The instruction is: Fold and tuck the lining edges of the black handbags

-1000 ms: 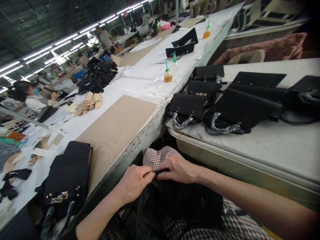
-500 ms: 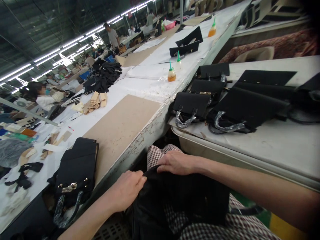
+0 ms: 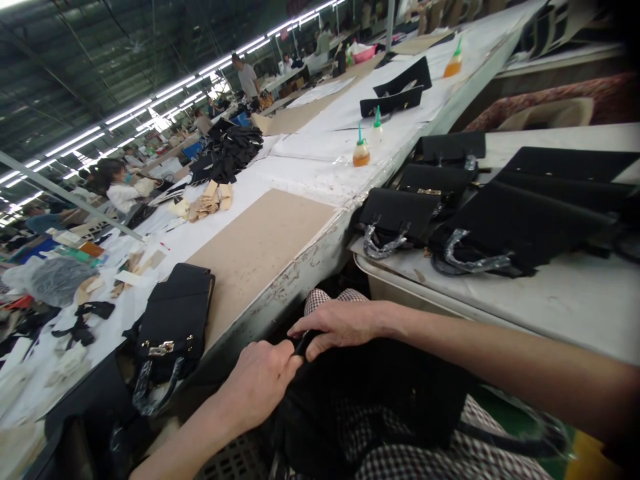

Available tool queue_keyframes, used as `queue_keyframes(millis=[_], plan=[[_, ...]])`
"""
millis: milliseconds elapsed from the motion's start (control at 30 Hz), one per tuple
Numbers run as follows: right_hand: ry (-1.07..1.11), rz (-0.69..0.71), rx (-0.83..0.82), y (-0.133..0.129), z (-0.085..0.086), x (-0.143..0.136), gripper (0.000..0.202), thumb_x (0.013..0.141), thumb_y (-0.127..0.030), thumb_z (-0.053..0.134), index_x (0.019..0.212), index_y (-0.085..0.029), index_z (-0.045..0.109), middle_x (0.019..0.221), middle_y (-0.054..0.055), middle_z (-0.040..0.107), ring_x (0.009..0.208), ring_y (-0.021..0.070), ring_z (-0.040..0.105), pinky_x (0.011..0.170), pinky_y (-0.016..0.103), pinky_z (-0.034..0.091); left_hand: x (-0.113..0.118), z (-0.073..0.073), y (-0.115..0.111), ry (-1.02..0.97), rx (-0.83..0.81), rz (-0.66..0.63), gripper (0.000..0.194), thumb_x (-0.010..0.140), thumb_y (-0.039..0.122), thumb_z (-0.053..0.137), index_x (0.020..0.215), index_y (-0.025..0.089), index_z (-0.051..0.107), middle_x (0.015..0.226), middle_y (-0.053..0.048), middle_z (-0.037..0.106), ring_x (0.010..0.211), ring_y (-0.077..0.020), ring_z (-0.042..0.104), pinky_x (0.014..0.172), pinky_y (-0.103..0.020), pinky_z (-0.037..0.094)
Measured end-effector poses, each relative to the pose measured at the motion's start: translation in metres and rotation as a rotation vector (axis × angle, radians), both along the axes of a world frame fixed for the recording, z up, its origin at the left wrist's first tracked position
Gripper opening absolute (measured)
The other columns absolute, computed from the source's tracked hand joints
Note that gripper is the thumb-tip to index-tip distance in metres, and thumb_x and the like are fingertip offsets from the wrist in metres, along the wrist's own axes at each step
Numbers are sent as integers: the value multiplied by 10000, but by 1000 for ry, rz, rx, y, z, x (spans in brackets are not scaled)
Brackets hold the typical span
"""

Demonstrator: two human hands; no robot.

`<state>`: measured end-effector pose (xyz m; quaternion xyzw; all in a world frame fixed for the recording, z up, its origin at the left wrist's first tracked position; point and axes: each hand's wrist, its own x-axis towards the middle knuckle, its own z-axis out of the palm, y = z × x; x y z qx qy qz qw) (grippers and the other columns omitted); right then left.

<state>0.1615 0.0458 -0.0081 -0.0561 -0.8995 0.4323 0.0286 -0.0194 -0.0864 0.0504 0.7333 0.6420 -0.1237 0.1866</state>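
Observation:
A black handbag (image 3: 395, 383) lies across the lap, over a checked black-and-white cloth (image 3: 395, 460). Its edge is pinched by my left hand (image 3: 263, 373), whose fingers are curled with the thumb on top. Close beside it, my right hand (image 3: 337, 327) grips the same edge between thumb and fingers; the fingertips are partly hidden. A plastic-wrapped handle (image 3: 520, 437) sticks out at the bag's right end. On the table left of my hands sits another black handbag (image 3: 173, 310) with a gold clasp and wrapped handles.
Several black bags (image 3: 400, 210) rest on the right-hand table (image 3: 565, 300). Glue bottles with green nozzles (image 3: 361, 157) stand on the long white table, beyond a tan board (image 3: 270, 227). Black pieces (image 3: 227, 153) are heaped farther back. Other people (image 3: 245, 77) are in the distance.
The view has swung left, so the surroundings sit farther right. My right hand has shifted its hold, its thumb now apart from the fingers at the bag's edge, close to my left hand.

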Motion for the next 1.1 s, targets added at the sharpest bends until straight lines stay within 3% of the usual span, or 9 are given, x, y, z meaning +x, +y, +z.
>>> queue_keyframes(millis=[67,133,267,433,600,733,900,1000,1100], plan=[[-15,53,117,-4,0,-10,219,982,-377,582,1054,-229,726,867,29,717,795,200,642,681,262,423,-1,-3,1,7,34,-25,319,1008,352,442,791,199,620,715,-48,641,666,-209,579,597,-304,209],[2,62,169,-5,-6,-16,217,989,-361,576,923,-223,730,743,2,680,680,171,598,608,246,377,-3,-6,0,-29,47,29,359,989,389,480,708,193,587,635,-20,582,627,-187,539,591,-290,212],[36,22,140,0,-19,-16,200,972,-348,605,857,-217,704,729,-16,662,693,157,594,602,232,355,-8,-5,-13,-252,-4,226,357,954,399,506,672,180,522,595,31,472,588,-137,424,570,-253,227],[7,28,8,6,-24,-12,212,963,-320,606,820,-192,695,754,-19,659,710,145,591,622,226,356,-14,0,-43,-588,-144,454,364,949,460,467,834,154,627,723,12,559,669,-152,445,587,-231,293],[-8,24,-67,8,-25,-10,222,956,-336,598,844,-181,709,765,-17,656,738,149,599,677,225,393,-13,-13,-56,-759,-154,635,393,942,500,490,934,137,641,737,15,542,689,-153,470,614,-223,347],[-26,46,-124,10,-21,-3,281,966,-387,571,934,-163,737,808,-4,670,766,155,601,706,223,418,-9,-23,-57,-744,-5,562,359,964,446,473,882,136,635,801,-6,573,755,-165,485,646,-230,362],[-99,99,-186,5,-14,0,382,921,-509,623,1090,-183,729,876,8,695,808,176,621,692,225,429,1,-24,-53,-602,126,411,342,973,327,490,697,148,583,690,13,517,672,-133,440,632,-244,330],[-49,167,-115,4,-9,-4,327,950,-450,590,1034,-166,729,834,11,677,763,168,602,681,236,418,9,-14,-41,-523,159,312,361,974,308,501,665,154,604,671,-1,555,666,-145,490,647,-256,345],[47,100,-104,15,2,3,356,976,-444,546,921,-131,707,730,-10,606,677,143,541,629,235,395,6,11,-21,-602,210,271,356,1017,368,445,874,175,709,856,-35,673,825,-188,593,775,-266,427]])
